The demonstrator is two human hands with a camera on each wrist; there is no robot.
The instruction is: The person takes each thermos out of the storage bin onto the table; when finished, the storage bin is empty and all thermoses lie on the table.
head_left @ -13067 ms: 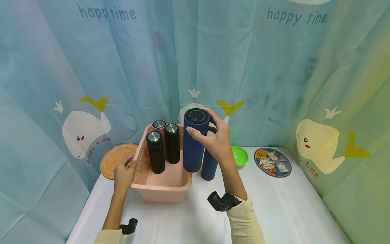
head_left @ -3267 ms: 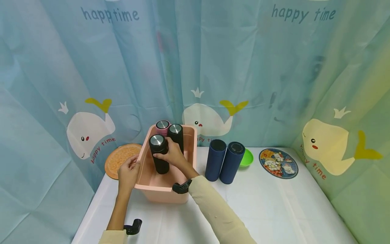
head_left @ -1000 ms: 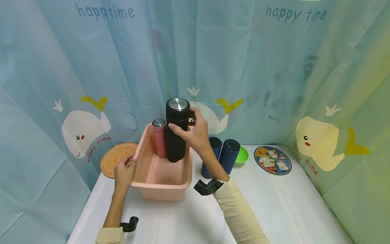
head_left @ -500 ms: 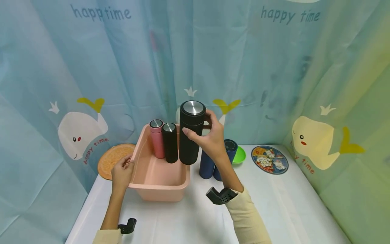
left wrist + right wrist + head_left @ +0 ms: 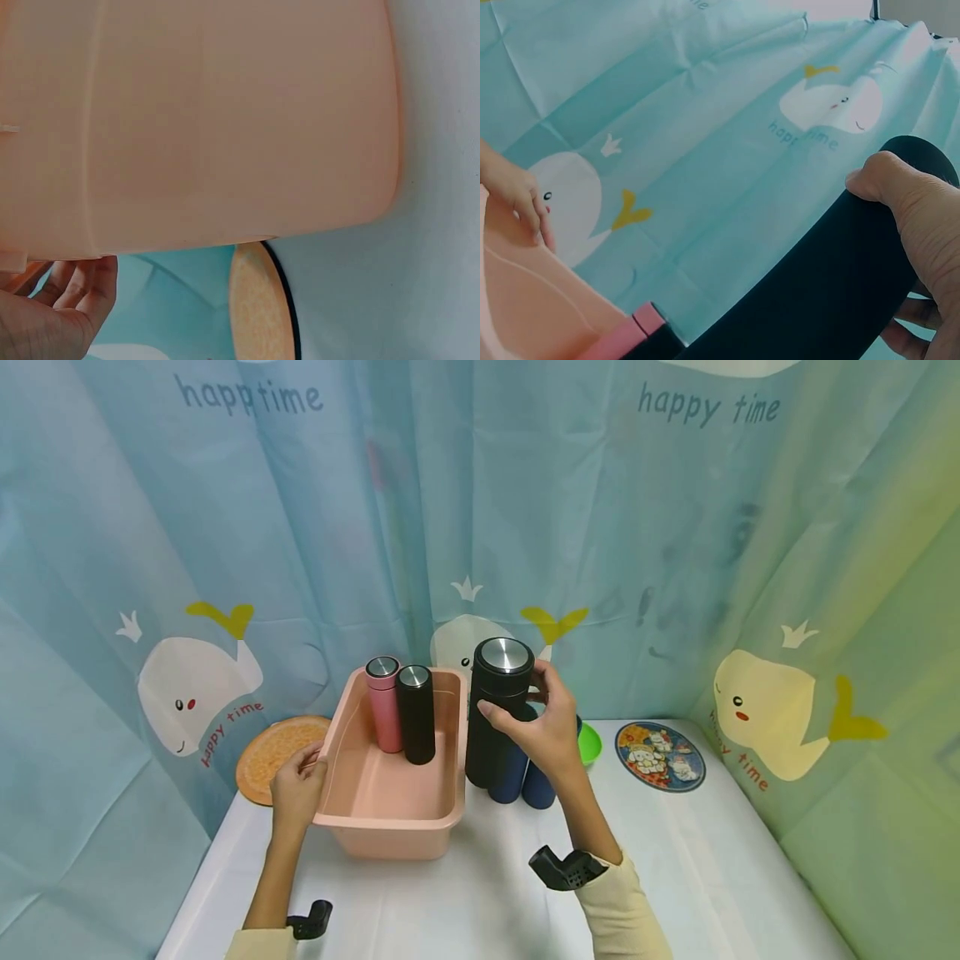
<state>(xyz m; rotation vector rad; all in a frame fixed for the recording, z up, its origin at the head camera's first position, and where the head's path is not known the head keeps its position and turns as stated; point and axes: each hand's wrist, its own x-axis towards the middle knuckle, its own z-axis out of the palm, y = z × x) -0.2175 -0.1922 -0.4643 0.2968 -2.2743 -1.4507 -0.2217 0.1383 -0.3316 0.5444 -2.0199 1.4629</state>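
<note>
My right hand (image 5: 547,722) grips a large black thermos (image 5: 491,727) with a silver-topped lid, thumb on the near side and fingers behind. It is upright just outside the right rim of a pink plastic basin (image 5: 393,823), overlapping two blue thermoses (image 5: 538,789) in the head view. At the basin's left rim, my left hand (image 5: 297,787) holds on with bent fingers; the left wrist view shows those fingers (image 5: 94,289) under the edge. Inside the basin, a pink thermos (image 5: 386,718) and a smaller black thermos (image 5: 416,718) stand side by side at the back.
Behind the blue thermoses is a green bowl (image 5: 590,743). A round cartoon-print mat (image 5: 660,757) lies at the back right of the white table (image 5: 675,877). Left of the basin, an orange round mat (image 5: 262,760) leans near the whale-print curtain (image 5: 360,527).
Earlier, a blue thermos was carried out and stood beside the other. Since then, my right hand has lifted the large black thermos from the basin, moved it right past the rim and lowered it somewhat.
</note>
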